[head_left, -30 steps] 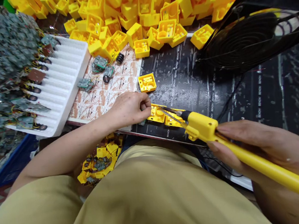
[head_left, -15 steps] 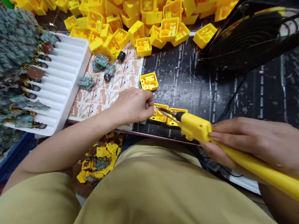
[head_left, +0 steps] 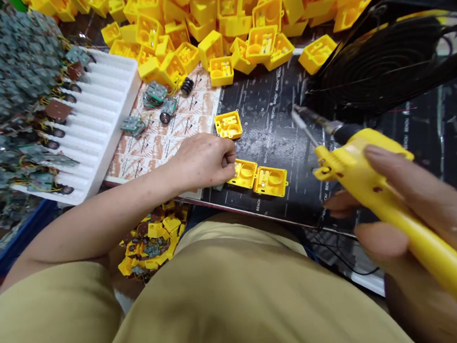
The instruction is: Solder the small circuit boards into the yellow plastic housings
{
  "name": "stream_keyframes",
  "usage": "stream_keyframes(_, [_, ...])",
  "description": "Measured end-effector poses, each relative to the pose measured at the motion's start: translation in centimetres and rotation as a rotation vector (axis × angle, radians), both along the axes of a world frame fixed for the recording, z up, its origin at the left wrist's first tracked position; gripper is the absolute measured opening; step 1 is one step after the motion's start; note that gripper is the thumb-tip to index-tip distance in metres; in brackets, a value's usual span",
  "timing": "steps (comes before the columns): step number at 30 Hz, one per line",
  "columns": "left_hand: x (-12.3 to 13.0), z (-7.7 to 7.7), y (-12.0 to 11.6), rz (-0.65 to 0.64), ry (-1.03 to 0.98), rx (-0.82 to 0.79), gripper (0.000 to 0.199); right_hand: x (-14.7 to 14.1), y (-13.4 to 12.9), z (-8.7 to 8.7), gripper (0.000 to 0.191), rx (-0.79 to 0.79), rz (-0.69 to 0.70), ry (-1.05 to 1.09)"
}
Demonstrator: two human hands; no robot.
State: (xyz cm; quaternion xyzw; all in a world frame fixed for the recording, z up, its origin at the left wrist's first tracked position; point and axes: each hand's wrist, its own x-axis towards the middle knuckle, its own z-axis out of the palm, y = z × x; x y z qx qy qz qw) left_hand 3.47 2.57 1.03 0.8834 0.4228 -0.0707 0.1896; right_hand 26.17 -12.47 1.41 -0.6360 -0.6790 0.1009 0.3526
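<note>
Right grip (head_left: 437, 200) swung rightward — soldering iron (head_left: 359, 164) clear of yellow housings (head_left: 270, 181); now near black fan (head_left: 396, 69)

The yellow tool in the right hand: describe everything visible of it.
The yellow tool has a long, smooth, plastic-looking handle, a blockier front housing with a small hole, and a yellow bracket on its side. A black collar leads to a dark, metallic-looking shaft; a thin, lighter rod converges with it. The right hand grips the handle, pointing it up and left over the black bench surface. Tip contact is unclear; the rear end is blurred.
</note>
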Motion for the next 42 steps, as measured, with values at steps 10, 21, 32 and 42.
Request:
stream_keyframes(10, [-1.2, 1.3, 1.3, 0.053, -0.138, 0.124, 0.027, -0.1, 3.2, -3.6, 0.030, 0.212, 0.293, -0.191])
stream_keyframes(21, [2.2, -0.9, 1.3, 0.087, 0.051, 0.238, 0.042, -0.6, 3.9, -3.8, 0.037, 0.309, 0.226, -0.278])
stream_keyframes(32, [-8.1, -0.5, 9.4, 0.270, -0.113, 0.413, 0.030, -3.8, 9.6, -3.2, 0.051, 0.238, 0.249, -0.426])
stream_keyframes(42, [-8.5, 6.4, 11.8, 0.405, -1.024, 0.017, 0.035, -3.6, 11.3, -4.6, 0.041, 0.124, 0.363, -0.257])
